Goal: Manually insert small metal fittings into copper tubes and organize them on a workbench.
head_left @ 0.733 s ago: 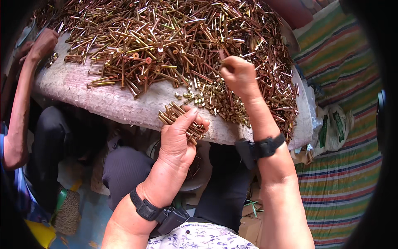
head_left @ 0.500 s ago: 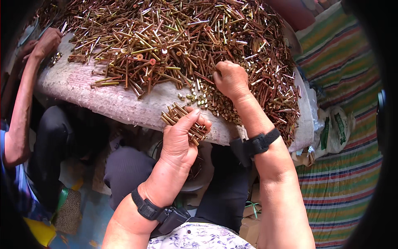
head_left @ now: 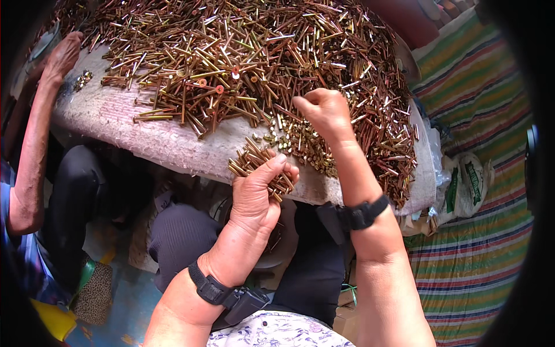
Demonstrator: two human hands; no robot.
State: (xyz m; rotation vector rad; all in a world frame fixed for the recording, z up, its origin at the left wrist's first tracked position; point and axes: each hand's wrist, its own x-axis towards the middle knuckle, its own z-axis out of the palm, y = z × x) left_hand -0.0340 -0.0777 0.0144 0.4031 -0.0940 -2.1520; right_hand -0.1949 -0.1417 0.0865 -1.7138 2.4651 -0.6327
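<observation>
My left hand (head_left: 254, 194) is closed around a bundle of long brass-coloured bolts (head_left: 252, 157), their ends fanning out past the thumb. It is just over the near edge of the table. Farther right, my right hand (head_left: 328, 113) hovers above a large heap of the same bolts (head_left: 231, 52), thumb and fingers drawn together. Whatever it pinches, if anything, is too small or hidden to make out. Below that hand lies a patch of short brass-coloured metal pieces (head_left: 306, 141). Some bolts in the heap show flat round heads, a few of them reddish.
A pale, worn cloth-like cover (head_left: 110, 121) lies over the table. At the left, another person's hand (head_left: 65, 55) is at the heap beside a small cluster of short pieces (head_left: 82, 80). A striped sheet (head_left: 468, 254) and a white bag (head_left: 469, 184) are on the right.
My right hand has lifted slightly off the heap. My left hand keeps its bundle and has shifted slightly in view. The other person's hand has moved up and away.
</observation>
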